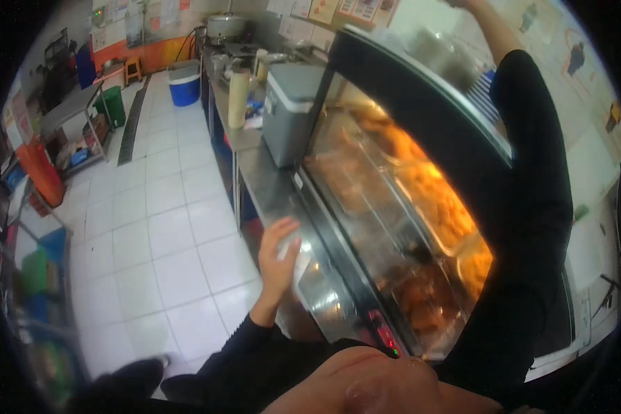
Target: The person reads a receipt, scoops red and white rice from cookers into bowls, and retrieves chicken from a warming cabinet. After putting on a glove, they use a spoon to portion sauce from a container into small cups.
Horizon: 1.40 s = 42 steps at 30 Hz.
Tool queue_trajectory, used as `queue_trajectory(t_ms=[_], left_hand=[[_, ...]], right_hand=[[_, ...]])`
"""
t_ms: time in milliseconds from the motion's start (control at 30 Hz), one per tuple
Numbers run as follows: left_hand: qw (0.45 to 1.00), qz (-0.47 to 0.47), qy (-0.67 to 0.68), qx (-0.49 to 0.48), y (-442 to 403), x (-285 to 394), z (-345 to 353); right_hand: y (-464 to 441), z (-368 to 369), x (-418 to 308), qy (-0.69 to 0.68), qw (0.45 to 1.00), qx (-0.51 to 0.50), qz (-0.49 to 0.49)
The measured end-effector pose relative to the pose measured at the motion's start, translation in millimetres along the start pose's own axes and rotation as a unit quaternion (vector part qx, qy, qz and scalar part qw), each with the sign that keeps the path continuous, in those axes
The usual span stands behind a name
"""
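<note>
My left hand (279,261) is beside the lower front of a lit glass food warmer (366,269). Its fingers are apart, and nothing shows in them. Golden-brown food (435,200) lies in metal trays behind the glass. My right arm, in a black sleeve (535,165), reaches up past the warmer. Only the edge of my right hand (464,3) shows at the top border; its fingers are cut off, so any grip is hidden. Below that arm, a blurred metallic item (445,58) and a blue-and-white striped thing (485,96) are on or behind the warmer's top.
A grey cooler box (293,114) stands on the steel counter (272,193) beyond the warmer, near a pale bottle (239,100). Farther off are a large pot (226,27) and a blue-and-white bucket (184,84). White floor tiles (165,228) and shelving (76,117) lie to the left.
</note>
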<state>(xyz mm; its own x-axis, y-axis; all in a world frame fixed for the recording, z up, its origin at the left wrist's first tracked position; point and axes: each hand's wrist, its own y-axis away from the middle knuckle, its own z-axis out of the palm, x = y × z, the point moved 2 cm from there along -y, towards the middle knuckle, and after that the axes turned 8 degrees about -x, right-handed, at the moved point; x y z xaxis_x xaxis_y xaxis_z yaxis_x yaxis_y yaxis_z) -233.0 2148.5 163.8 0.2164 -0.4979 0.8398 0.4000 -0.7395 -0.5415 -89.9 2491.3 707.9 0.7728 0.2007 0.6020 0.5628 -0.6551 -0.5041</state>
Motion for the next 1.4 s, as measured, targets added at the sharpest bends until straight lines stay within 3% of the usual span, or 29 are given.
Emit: queue_trajectory(t_ms=[100,167,200,367,467,600,833,967,1033,1067,1100,1200,1300,1400], left_hand=[[0.998,-0.041,0.021,-0.047,-37.2,-55.1,-6.8],[0.992,-0.088,0.069,-0.055,-62.8,-79.2,-10.2],[0.987,-0.116,0.091,-0.063,-72.9,-91.3,-12.3],[0.985,-0.114,0.076,-0.100,-129.0,-139.3,-22.6],[0.983,-0.115,0.096,-0.108,-170.1,-147.0,-22.5],[0.983,-0.062,0.139,-0.105,-233.1,-138.8,-24.0],[0.979,0.107,0.124,-0.124,-341.8,-101.3,-9.6],[0.933,0.257,0.208,-0.141,-440.6,-20.6,30.8],[0.912,0.296,0.212,-0.188,-493.1,19.7,74.3],[0.891,0.388,0.137,-0.193,-521.4,38.1,100.7],[0.882,0.423,0.068,-0.196,-545.9,53.7,132.8],[0.890,0.342,-0.101,-0.285,-591.1,83.2,219.1],[0.865,0.307,-0.127,-0.377,-624.2,72.0,289.7],[0.811,0.267,-0.058,-0.518,-627.7,73.9,290.3]], right_hand=[[-24.6,49.4,-14.7,-0.100,0.952,-0.276,0.084],[-39.5,91.7,0.4,-0.138,0.928,-0.305,0.162],[-39.8,104.9,4.7,-0.173,0.920,-0.322,0.144],[-45.0,127.4,22.0,-0.357,0.873,-0.329,0.039],[-37.3,119.0,21.1,-0.444,0.817,-0.362,0.072],[-34.2,126.0,27.0,-0.484,0.787,-0.372,0.092],[-36.6,135.7,28.0,-0.490,0.798,-0.341,0.080],[-33.0,131.0,14.3,-0.488,0.800,-0.331,0.110],[-35.4,135.2,20.3,-0.443,0.837,-0.308,0.091],[-37.4,137.6,22.6,-0.419,0.855,-0.296,0.081],[-38.1,137.5,22.6,-0.421,0.855,-0.293,0.076],[-37.4,134.9,15.5,-0.433,0.851,-0.290,0.065],[-36.9,132.1,16.0,-0.455,0.836,-0.295,0.076],[-30.5,124.6,8.4,-0.435,0.845,-0.299,0.083]])
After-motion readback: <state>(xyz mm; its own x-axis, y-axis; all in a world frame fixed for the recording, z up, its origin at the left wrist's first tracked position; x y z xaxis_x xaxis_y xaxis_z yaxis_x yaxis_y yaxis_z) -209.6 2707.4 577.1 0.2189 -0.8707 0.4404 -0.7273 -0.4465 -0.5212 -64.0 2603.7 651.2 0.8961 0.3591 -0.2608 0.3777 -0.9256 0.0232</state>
